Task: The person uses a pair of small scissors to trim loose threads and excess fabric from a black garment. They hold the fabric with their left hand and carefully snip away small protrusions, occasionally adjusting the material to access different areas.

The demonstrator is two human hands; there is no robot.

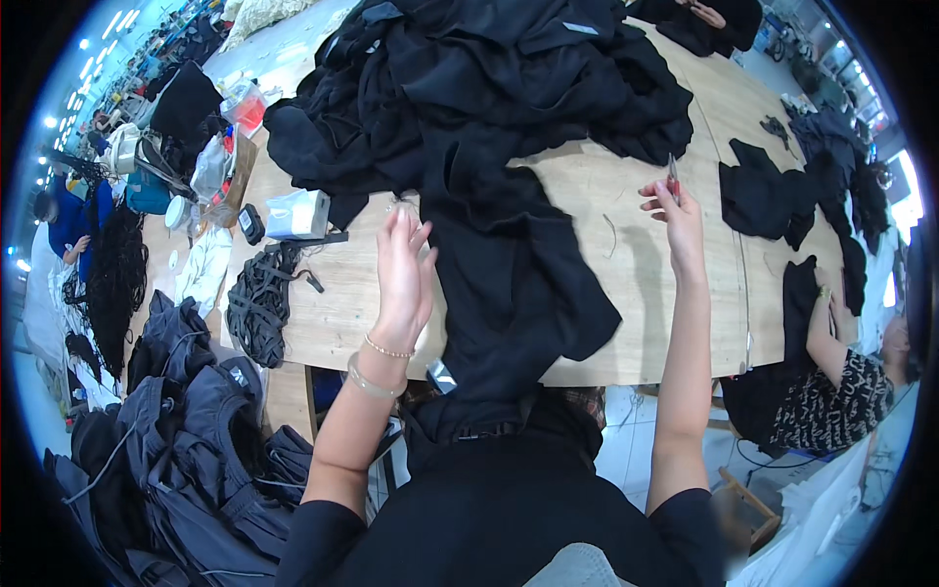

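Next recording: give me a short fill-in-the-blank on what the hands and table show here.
1. The right hand holds small ____ with red handles.
2. The black garment lies on a ____ table.
3. The left hand wears bracelets on its ____.

Missing words: scissors; wooden; wrist

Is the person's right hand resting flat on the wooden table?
No, the right hand is raised above the wooden table, pinching a small red-handled tool between its fingers.
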